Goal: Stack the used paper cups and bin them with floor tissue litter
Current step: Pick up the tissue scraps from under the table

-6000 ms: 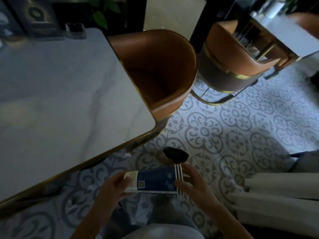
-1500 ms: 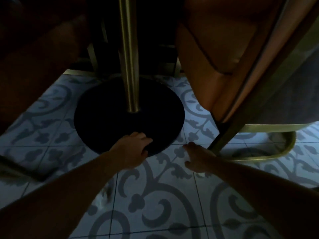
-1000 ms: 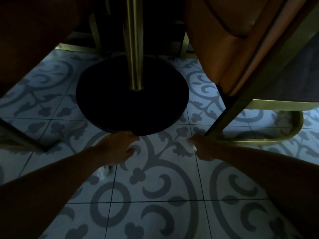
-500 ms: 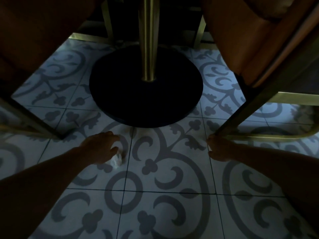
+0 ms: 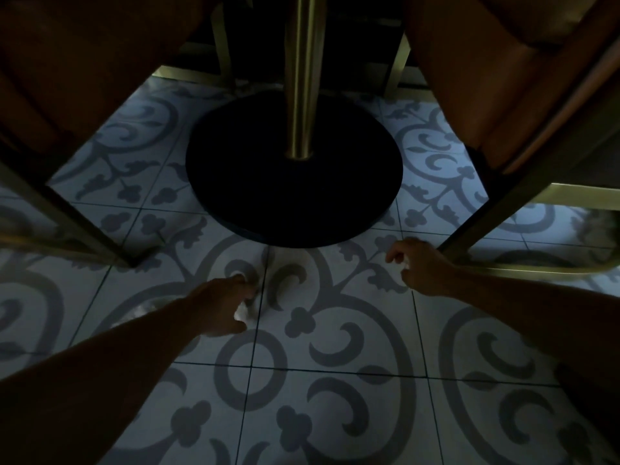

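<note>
Gloom under here, and we see little: left hand (image 5: pixel 223 305) curls around a white tissue scrap (image 5: pixel 242 312) low over the patterned floor (image 5: pixel 335 380); right hand (image 5: pixel 417 265) pinches another white bit (image 5: pixel 405 261), near the black pedestal base (image 5: pixel 295 182). Cups out of sight.

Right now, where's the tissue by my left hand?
In the head view, the crumpled tissue sits at the left hand fingertips on the patterned floor, just in front of the round table base.

Table base (image 5: pixel 295 182) stands on floor (image 5: pixel 335 380) between two chairs (image 5: pixel 503 78).
</note>
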Available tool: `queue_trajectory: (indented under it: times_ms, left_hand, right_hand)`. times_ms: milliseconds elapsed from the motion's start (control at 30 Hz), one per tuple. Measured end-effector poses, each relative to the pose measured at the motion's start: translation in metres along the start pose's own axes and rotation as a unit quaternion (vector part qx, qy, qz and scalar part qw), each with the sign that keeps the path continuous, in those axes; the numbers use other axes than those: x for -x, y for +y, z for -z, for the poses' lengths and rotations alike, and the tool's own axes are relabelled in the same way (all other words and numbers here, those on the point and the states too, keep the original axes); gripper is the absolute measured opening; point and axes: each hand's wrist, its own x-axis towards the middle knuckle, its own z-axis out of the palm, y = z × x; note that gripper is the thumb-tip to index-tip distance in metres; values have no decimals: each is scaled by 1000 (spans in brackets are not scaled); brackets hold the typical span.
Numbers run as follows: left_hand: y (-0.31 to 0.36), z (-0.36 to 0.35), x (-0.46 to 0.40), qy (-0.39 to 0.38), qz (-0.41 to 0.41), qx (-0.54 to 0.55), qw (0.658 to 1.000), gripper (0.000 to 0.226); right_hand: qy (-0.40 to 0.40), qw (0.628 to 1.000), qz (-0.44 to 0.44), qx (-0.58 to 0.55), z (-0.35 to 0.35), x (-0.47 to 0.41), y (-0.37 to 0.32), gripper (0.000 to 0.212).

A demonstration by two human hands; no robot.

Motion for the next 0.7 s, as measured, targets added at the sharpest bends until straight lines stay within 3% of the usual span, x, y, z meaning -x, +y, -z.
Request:
queue_trajectory:
  times_ms: [333,533,600,633,700]
  left_hand:
    - [2,-15,1,-32,1,-29,999,35]
    - [18,4,-10,-21,84,166,982,21]
    - [34,17,-18,-32,149,311,938,15]
    - [43,24,-22,-35,190,397,897,12]
    - [62,34,-26,-33,262,564,783,8]
  right_hand:
    - [-2,999,22,-28,13,11,-9,30]
    - [6,994,29,-102,20,13,-11,34]
    - [15,991,41,-124,23,13,-17,34]
    - [22,989,47,-139,24,13,-21,34]
    - [30,986,50,-158,25,13,-30,34]
